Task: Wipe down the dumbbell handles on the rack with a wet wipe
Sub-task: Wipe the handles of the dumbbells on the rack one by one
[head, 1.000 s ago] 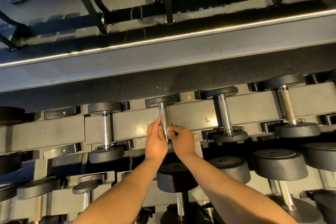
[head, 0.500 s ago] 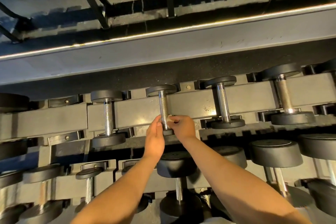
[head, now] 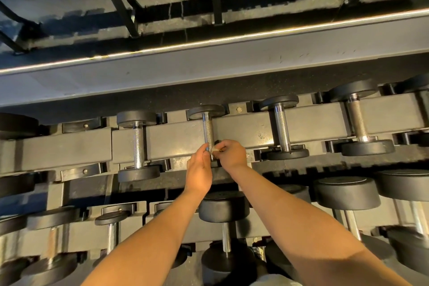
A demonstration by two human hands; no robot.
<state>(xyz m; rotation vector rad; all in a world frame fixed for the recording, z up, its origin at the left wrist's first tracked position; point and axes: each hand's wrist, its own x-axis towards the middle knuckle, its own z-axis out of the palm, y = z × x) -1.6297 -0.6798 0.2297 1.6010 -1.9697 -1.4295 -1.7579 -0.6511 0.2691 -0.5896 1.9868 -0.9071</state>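
Only a small pale scrap of the wet wipe (head: 215, 150) is seen, between the fingertips of the two hands; the rest is covered by the right hand (head: 232, 154). The near end of the dumbbell handle (head: 207, 129) and the near head of that dumbbell are hidden behind the hands. Dumbbells at the left edge and along the near edge of the view are cut off. The lower tier is partly crossed by both forearms, and a lower-tier dumbbell (head: 224, 210) is seen between them.

The handle is laid across the top beam of the rack (head: 176, 139), running near to far, with its far head (head: 205, 111) seated at the beam's far edge. Its far part is bare and knurled. A neighbouring dumbbell on the left (head: 138, 144) and another on the right (head: 281, 131) are set well apart from it, with bare beam between on each side. Beyond the rack, a strip of dark floor and a grey ledge (head: 209, 65) are noted.

The wipe is located at the near end of the handle, on its right side, and is pinched there by the curled fingers and thumb of the right hand. The left hand (head: 199, 170) is set against the left side of the handle, with fingers fairly straight and close together and fingertips touching the bar just beside the wipe. Whether the wipe is wrapped fully around the bar cannot be told.
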